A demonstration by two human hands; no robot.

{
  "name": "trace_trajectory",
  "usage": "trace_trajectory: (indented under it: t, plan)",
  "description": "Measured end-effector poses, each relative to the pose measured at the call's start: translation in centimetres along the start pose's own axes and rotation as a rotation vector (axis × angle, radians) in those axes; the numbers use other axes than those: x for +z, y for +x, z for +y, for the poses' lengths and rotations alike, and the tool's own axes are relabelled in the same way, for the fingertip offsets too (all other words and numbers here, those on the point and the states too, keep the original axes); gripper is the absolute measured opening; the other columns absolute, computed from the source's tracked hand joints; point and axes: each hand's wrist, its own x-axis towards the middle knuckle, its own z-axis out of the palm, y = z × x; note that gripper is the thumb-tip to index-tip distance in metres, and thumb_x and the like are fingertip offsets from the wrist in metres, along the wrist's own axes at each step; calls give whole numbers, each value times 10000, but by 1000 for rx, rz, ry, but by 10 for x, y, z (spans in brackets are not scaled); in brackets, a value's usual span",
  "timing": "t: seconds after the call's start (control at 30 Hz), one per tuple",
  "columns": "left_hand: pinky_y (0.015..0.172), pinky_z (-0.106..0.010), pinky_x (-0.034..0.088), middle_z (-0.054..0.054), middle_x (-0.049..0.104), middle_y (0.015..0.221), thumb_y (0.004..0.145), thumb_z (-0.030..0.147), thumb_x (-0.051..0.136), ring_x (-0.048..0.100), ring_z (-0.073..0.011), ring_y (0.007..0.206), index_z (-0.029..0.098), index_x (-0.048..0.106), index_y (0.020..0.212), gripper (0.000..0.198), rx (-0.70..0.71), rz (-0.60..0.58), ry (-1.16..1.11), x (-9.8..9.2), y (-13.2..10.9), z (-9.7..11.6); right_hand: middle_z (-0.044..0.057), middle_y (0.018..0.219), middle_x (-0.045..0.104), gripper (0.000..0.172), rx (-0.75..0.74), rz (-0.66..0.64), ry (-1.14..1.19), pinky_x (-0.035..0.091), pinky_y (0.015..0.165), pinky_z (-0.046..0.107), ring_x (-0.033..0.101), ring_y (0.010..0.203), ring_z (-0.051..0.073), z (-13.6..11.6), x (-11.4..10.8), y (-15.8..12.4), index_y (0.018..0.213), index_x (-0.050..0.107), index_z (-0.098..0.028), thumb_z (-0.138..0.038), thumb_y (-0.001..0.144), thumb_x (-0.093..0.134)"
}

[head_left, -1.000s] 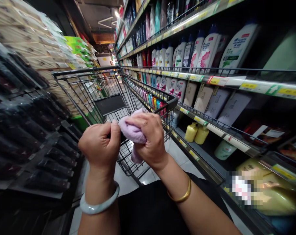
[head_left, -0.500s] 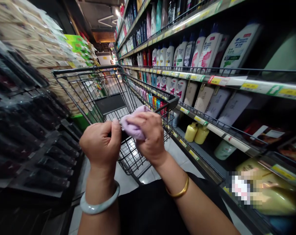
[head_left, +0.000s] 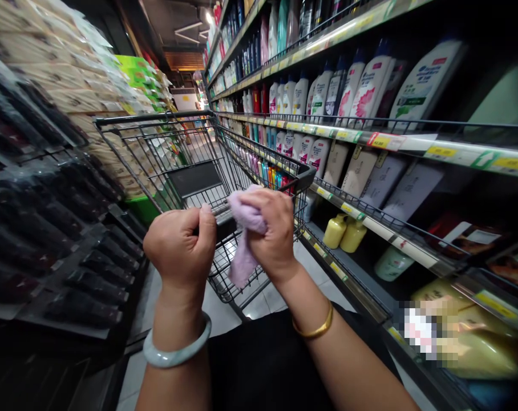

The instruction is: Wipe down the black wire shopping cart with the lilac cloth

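The lilac cloth is bunched in the right hand, held up above the near end of the shopping cart; one end of it is wadded under the fingers, while the other hangs as a loose tail below the fist, in front of the wire mesh. It looks light, soft and limp, with a fuzzy surface that should give good grip and little risk of slipping or breaking; a handful gathered at the thick folded part would hold best, since the dangling tail would only swing and could snag on the wires.

The right fingers are pressed together and bent over the wad, pinching it against the palm; the left hand is a fist just beside the cloth but apart from it, its thumb pointing up; its other fingers are curled out of sight, and I cannot tell whether they wrap a part of the cart.

A pale bangle circles the left wrist and a gold bracelet the right; black clothing fills the space between the forearms; to the right, a shelf carries white shampoo bottles, with yellow bottles lower down; to the left hang dark packs, near stacked tan packages.
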Motion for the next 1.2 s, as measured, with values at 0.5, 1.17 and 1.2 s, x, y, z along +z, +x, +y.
trace_trajectory:
  t: [0.5,1.17,1.2]
  plan:
    - [621,-345,252,-2,426,557,1018,396,489,417,-143,583,210,401,554,507,6,-2,-3,1,1,1,61,1158,741,325,52,129,-48,508,1084,479,657,1173,247,-1,10,-9,1182,655,-271,-135,902,562]
    - [615,-344,221,-1,387,554,1013,417,487,377,-141,570,203,397,557,511,-15,-14,24,2,3,-2,69,1165,709,333,0,235,-84,532,1031,464,646,1133,247,55,4,-15,1267,636,-294,-224,942,624]
    - [612,-344,213,2,360,549,1011,423,488,358,-139,563,204,380,552,520,-20,-12,26,2,3,-2,79,1173,699,338,44,270,-88,529,1031,472,642,1137,256,53,4,-15,1272,630,-286,-241,937,638]
